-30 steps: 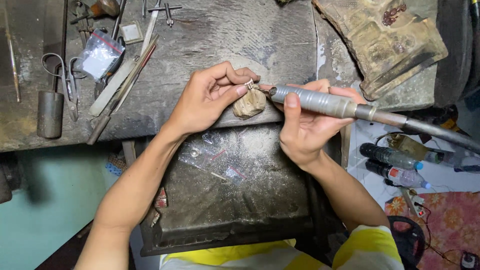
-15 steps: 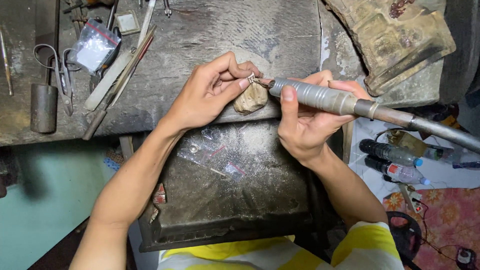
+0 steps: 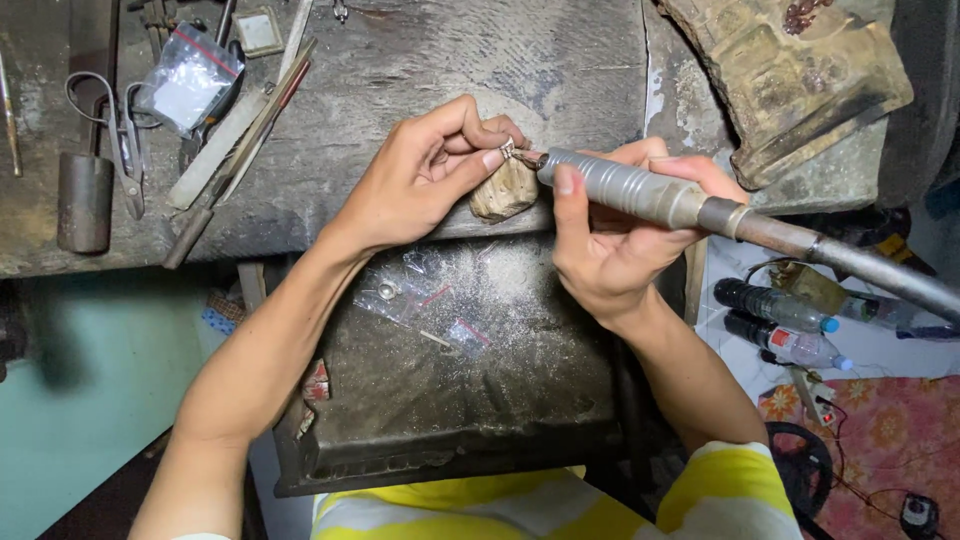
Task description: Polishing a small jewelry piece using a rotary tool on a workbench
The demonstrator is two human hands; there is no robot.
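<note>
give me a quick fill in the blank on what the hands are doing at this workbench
1. The right hand grips a grey metal rotary ____ with a hose trailing off to the right.
2. The left hand pinches a small ring against a worn ____ peg on the workbench edge.
3. Below the hands sits a dusty metal ____ holding small plastic bags.
4. A pair of ____ lies at the far left of the workbench.

Missing words: handpiece; wooden; tray; scissors

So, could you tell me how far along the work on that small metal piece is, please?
Under way, not finished. The left hand pinches the small metal piece on the wooden peg; the right hand holds the rotary tool tip against it. Dust coats the tray. Remaining work can't be judged.
</note>
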